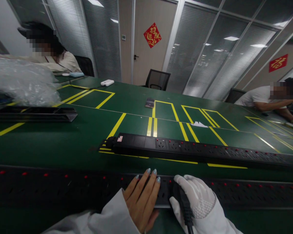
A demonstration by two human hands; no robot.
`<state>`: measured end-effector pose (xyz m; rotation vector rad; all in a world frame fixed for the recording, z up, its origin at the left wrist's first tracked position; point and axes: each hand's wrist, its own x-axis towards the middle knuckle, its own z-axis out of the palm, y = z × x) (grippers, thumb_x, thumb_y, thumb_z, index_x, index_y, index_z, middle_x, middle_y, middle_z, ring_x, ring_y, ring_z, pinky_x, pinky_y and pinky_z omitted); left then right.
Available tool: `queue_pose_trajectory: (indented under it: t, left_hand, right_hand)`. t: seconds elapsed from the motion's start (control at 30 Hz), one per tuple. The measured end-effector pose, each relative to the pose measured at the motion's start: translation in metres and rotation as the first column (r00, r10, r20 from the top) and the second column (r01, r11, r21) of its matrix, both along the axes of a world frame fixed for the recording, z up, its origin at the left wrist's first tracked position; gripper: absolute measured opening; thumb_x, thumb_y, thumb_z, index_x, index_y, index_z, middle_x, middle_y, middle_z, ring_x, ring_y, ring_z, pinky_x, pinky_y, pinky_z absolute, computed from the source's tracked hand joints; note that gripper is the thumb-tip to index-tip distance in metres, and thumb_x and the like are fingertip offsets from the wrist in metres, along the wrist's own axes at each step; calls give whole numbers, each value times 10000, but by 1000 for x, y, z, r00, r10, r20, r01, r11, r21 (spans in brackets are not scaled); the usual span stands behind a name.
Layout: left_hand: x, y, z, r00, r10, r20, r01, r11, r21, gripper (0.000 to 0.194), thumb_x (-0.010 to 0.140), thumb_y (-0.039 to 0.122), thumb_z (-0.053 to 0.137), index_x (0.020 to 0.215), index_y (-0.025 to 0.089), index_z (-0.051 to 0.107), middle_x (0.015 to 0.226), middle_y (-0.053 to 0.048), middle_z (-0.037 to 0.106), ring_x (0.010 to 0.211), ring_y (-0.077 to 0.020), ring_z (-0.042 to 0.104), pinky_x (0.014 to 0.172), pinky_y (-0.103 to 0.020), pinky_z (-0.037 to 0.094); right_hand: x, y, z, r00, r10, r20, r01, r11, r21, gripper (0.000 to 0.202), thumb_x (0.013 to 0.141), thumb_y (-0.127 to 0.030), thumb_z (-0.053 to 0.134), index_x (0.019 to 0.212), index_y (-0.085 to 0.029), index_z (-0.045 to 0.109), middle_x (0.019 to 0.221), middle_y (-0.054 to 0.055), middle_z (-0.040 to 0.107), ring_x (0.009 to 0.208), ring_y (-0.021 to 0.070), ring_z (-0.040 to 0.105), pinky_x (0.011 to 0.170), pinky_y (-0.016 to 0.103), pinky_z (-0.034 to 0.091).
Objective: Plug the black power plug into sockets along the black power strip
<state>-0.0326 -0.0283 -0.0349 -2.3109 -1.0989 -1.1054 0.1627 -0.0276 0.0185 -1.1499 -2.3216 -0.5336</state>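
A long black power strip (88, 190) with a row of red indicator lights lies across the near part of the table. My left hand (144, 198), bare, rests flat on its upper face with the fingers stretched forward. Just to the right, my right hand (196, 195) in a white dotted glove is closed around a black power plug (182, 198), whose cord runs down toward me. The plug is at the strip's sockets; whether its pins are seated in one is hidden. Beyond both hands lies a second black power strip (197, 148) with a small label at its left end.
The green table (88, 156) carries yellow tape outlines. At left are a black metal channel (34, 114) and clear plastic wrap (21, 81). Farther off lie a white device (107, 83) and a torn paper piece (199, 124). One person (61, 61) sits far left, another (256, 94) far right.
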Motion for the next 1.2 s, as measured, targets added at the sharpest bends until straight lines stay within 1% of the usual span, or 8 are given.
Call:
queue_pose_trajectory:
  t: [0.13,0.27,0.43,0.6,0.7,0.93,1.1,1.2]
  left_hand:
    - [0,-1,1,1000,-1,-7,1,1000,-11,384,893,341,377,1122,121,595,1233,-79,579,1172,-238,494,1027,-349,279]
    - [1,-2,-1,1000,12,-4,-13,999,-34,380,891,343,380,1132,136,587,1241,-71,574,1189,-232,476,1035,-345,261]
    - [2,-1,-2,1000,9,-4,-9,1000,-27,387,899,350,363,1136,134,579,1243,-73,572,1201,-232,464,1030,-348,262]
    - [-1,-2,1,998,29,-62,-32,999,-41,387,864,368,414,1149,153,561,1256,-66,563,1229,-230,438,1025,-349,276]
    - [-2,-2,1,996,32,-87,-36,998,-44,398,849,388,437,1153,162,561,1276,-63,549,1252,-228,415,1035,-345,268]
    - [1,-1,-3,999,19,-25,-20,999,-31,388,876,362,397,1148,149,574,1265,-75,556,1229,-233,442,1044,-353,254]
    - [-3,0,-2,997,8,-72,-7,1000,17,410,886,352,371,1150,123,586,1266,-92,552,1192,-257,477,1018,-362,289]
    - [-7,0,-1,995,2,-95,-1,1000,1,433,881,380,392,1172,117,575,1268,-90,551,1193,-250,473,1021,-353,281]
  right_hand:
    - [0,0,2,1000,-4,14,3,1000,27,305,839,-300,456,1052,-93,526,784,109,616,730,238,623,651,386,543]
    - [0,-2,3,1000,-6,23,6,1000,18,313,848,-307,463,1066,-91,520,823,122,620,764,248,627,673,402,547]
    - [0,-2,2,999,-27,19,27,999,22,310,844,-313,464,1055,-94,524,803,120,621,754,256,631,638,405,557]
    - [1,2,2,999,21,35,-22,1000,22,325,816,-315,480,1045,-89,529,794,122,629,738,247,636,635,407,571]
    - [2,3,2,999,13,46,-14,1000,21,326,811,-317,483,1040,-89,529,777,118,629,740,251,641,623,395,575]
    - [2,2,2,999,16,44,-17,1000,20,334,801,-310,493,1046,-86,524,778,120,626,733,254,638,629,409,571]
    - [2,1,-4,999,19,27,-19,1000,18,353,790,-292,500,1067,-74,522,774,116,611,724,246,615,651,413,549]
    - [2,3,-6,1000,19,-7,-18,1000,25,345,787,-283,476,1077,-101,521,770,100,610,738,245,603,672,405,526]
